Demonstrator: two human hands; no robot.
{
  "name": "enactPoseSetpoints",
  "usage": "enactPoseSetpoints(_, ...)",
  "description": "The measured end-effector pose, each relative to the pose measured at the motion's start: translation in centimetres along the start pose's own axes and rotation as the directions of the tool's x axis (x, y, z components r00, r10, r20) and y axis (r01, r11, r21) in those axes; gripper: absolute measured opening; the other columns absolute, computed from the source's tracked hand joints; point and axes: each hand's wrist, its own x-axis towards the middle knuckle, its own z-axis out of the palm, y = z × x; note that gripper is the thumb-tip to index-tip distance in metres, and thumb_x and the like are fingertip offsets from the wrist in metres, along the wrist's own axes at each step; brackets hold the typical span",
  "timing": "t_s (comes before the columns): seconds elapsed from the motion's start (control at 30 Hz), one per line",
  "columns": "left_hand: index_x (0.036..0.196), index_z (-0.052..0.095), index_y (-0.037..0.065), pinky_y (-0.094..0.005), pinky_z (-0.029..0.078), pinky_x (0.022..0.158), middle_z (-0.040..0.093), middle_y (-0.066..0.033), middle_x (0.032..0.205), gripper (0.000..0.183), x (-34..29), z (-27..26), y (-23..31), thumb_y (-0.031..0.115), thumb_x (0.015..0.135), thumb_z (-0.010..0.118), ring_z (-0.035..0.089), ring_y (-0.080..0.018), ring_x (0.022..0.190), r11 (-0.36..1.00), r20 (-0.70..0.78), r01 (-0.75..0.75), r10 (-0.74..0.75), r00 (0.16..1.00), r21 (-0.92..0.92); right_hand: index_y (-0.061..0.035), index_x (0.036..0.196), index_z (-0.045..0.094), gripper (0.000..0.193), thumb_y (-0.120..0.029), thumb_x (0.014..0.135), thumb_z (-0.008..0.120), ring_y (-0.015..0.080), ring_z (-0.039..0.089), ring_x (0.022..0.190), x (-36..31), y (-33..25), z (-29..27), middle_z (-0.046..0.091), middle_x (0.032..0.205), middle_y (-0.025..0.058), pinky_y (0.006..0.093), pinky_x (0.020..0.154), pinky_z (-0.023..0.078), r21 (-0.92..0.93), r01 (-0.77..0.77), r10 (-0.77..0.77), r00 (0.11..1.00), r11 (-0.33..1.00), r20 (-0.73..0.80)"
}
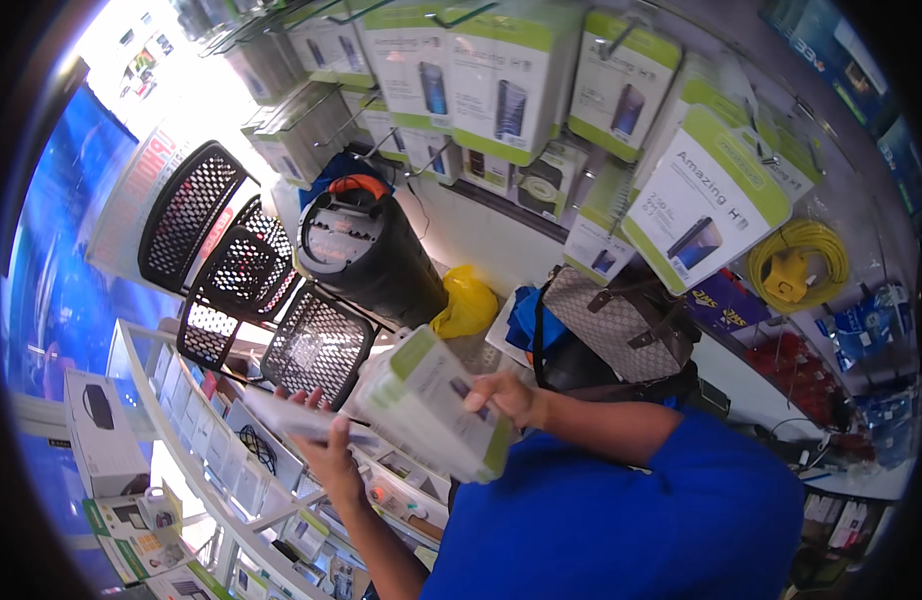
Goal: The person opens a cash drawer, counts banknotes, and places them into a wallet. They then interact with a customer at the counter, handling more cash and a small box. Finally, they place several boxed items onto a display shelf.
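Observation:
My right hand (506,398) grips a thick stack of screen protector packs (436,400), flat and white with green ends and a phone picture on the front one. Its thumb lies across the front face. To the left, my left hand (326,450) holds a single pale flat pack (299,415), tilted and seen almost edge-on, blurred by motion. The fingers reach behind that pack and the thumb is on the near side. A small gap separates it from the stack. Similar screen protector packs (711,195) hang on wall hooks above my hands.
Beyond my hands stand a black mesh chair (316,345), a black cylindrical speaker (366,250) and a yellow bag (466,303). A patterned handbag (621,320) sits above my right forearm. Left and below runs a glass display counter (196,470). A coiled yellow cable (796,265) hangs at right.

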Motion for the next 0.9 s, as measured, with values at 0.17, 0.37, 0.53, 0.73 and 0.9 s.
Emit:
enactPoseSetpoints(0.17,0.157,0.024,0.005,-0.0477,0.038,0.114,0.041,-0.0185,0.143,0.109,3.9,11.1,1.4,0.026,0.074,0.091,0.046,-0.0362,0.133,0.94,0.39,-0.179,0.054,0.919,0.292,0.0049,0.137,0.056,0.063,-0.02,0.079,0.063,0.0297,0.073,0.104,-8.1,-1.1,-2.6,0.07,0.121,0.0202,0.0414,0.097,0.057,-0.036,0.25,-0.252,0.941,0.968,-0.228)
enactPoseSetpoints(0.37,0.156,0.027,0.0,-0.0426,0.039,0.113,0.039,-0.0196,0.139,0.11,6.6,19.8,3.2,0.028,0.072,0.093,0.045,-0.0345,0.132,0.85,0.598,-0.461,0.235,0.766,0.256,0.0053,0.138,0.056,0.066,-0.023,0.079,0.063,0.0341,0.073,0.107,-12.1,0.9,-2.9,0.07,0.123,0.0215,0.0441,0.1,0.056,-0.04,0.488,-0.473,0.819,0.872,-0.325)
enactPoseSetpoints(0.53,0.159,0.025,0.003,-0.0452,0.04,0.112,0.04,-0.0199,0.139,0.115,7.8,21.0,3.3,0.031,0.071,0.093,0.045,-0.037,0.132,0.84,0.659,-0.499,0.255,0.708,0.211,0.0074,0.14,0.053,0.069,-0.024,0.079,0.062,0.0374,0.071,0.111,-11.0,4.4,-2.8,0.069,0.127,0.0235,0.0489,0.102,0.055,-0.013,0.665,-0.629,0.699,0.746,-0.34)
enactPoseSetpoints(0.73,0.161,0.021,0.001,-0.0506,0.036,0.11,0.044,-0.0215,0.139,0.122,8.8,20.7,2.4,0.041,0.07,0.092,0.047,-0.0398,0.128,0.794,0.703,-0.57,0.28,0.653,0.213,0.0075,0.142,0.052,0.069,-0.022,0.081,0.061,0.0387,0.07,0.114,-8.5,7.4,-1.7,0.067,0.13,0.0239,0.0511,0.104,0.054,-0.029,0.731,-0.682,0.621,0.682,-0.385)
enactPoseSetpoints(0.9,0.161,0.022,-0.001,-0.0513,0.035,0.111,0.044,-0.0218,0.14,0.12,9.0,20.5,3.0,0.041,0.072,0.091,0.046,-0.0393,0.129,0.791,0.702,-0.571,0.278,0.655,0.219,0.0064,0.143,0.051,0.068,-0.021,0.082,0.06,0.0402,0.069,0.116,-7.4,7.6,0.7,0.066,0.131,0.0246,0.0532,0.107,0.052,0.018,0.76,-0.717,0.621,0.65,-0.317)
